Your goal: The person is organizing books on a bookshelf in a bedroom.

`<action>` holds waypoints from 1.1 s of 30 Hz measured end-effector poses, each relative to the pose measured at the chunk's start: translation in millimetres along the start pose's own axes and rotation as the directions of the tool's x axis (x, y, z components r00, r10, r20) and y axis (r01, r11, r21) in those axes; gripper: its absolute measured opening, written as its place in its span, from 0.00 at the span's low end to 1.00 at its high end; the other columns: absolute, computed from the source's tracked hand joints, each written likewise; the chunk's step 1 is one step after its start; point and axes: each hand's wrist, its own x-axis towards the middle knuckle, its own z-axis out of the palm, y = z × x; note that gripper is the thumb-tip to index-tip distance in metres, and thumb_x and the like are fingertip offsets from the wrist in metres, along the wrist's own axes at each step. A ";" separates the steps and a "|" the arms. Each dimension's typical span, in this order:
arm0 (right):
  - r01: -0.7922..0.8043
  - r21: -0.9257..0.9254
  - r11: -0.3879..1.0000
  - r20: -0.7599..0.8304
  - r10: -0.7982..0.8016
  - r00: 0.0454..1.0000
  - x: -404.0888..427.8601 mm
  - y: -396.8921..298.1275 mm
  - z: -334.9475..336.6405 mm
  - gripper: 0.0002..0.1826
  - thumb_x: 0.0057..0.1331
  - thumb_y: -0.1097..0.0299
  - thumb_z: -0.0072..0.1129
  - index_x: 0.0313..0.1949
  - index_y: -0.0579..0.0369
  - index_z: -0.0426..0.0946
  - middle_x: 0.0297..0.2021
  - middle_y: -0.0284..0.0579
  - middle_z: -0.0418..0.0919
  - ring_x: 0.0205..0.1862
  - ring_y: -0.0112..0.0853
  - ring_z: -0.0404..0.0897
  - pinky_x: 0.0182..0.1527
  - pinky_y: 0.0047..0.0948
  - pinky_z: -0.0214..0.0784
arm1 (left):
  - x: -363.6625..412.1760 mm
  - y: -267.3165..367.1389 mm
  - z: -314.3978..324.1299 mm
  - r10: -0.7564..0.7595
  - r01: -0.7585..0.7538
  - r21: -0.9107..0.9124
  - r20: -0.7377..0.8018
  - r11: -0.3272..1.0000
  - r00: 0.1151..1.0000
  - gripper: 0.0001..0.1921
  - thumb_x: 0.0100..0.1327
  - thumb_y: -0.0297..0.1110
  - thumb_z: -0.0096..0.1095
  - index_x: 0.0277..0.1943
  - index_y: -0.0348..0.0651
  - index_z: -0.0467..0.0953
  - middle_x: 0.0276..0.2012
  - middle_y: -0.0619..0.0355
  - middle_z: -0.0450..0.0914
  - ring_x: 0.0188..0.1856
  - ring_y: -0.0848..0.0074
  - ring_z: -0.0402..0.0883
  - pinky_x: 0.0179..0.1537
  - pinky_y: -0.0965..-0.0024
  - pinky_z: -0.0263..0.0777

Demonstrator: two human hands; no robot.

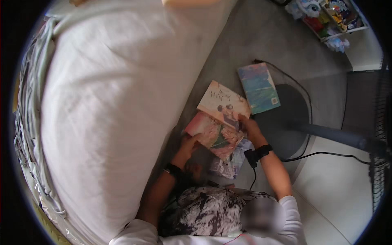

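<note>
My left hand [189, 146] grips the lower left edge of a pink book [203, 124] with a floral cover. The right edge of a cream illustrated book [223, 97] is between the fingers of my right hand [248, 126]; this book overlaps the top of the pink one. Beneath them, near my legs, lies a pale purple book or packet [226, 167], partly covered. A blue-green book [259, 87] rests beyond the cream one, its lower corner over the round base of a fan.
A bed with a white sheet [101, 101] fills the left side. At right are the fan's round base [292, 107], its pole [333, 133] and black cables [309, 98]. A bin of wrapped packets [340, 18] stands at the upper right.
</note>
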 end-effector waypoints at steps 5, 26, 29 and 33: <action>0.263 0.091 0.961 -0.075 -0.256 0.964 -32.9 8.1 1.4 0.13 0.57 0.57 0.58 0.31 0.53 0.71 0.19 0.30 0.67 0.18 0.19 0.62 0.22 0.19 0.52 | -16.4 21.9 32.7 0.265 -0.240 -0.150 0.173 0.959 0.949 0.25 0.60 0.35 0.55 0.58 0.46 0.55 0.51 0.54 0.68 0.51 0.66 0.71 0.47 0.58 0.70; 0.019 -0.846 0.533 -0.409 -0.671 0.618 40.2 -96.7 -114.7 0.38 0.42 0.49 0.69 0.46 0.65 0.69 0.42 0.55 0.74 0.43 0.40 0.74 0.45 0.35 0.64 | 9.4 21.7 14.7 0.115 -0.067 -0.163 0.302 0.984 0.946 0.22 0.54 0.24 0.56 0.53 0.35 0.63 0.46 0.53 0.72 0.46 0.70 0.73 0.45 0.69 0.70; 0.121 -0.750 0.651 -0.147 -0.341 0.928 36.4 -105.0 -133.4 0.39 0.41 0.46 0.67 0.45 0.66 0.71 0.48 0.61 0.69 0.47 0.40 0.73 0.43 0.36 0.66 | 5.9 19.4 33.4 0.130 -0.067 -0.201 0.318 0.977 0.939 0.22 0.54 0.24 0.56 0.53 0.33 0.64 0.45 0.53 0.73 0.45 0.70 0.74 0.46 0.69 0.70; 0.218 -0.561 0.798 -0.168 -0.368 0.915 24.3 -73.8 -116.0 0.38 0.41 0.47 0.66 0.43 0.68 0.72 0.47 0.62 0.69 0.44 0.42 0.75 0.38 0.31 0.68 | 5.7 13.4 40.1 0.160 -0.133 -0.100 0.363 0.986 0.918 0.22 0.54 0.23 0.56 0.52 0.34 0.64 0.44 0.53 0.74 0.43 0.71 0.75 0.46 0.68 0.70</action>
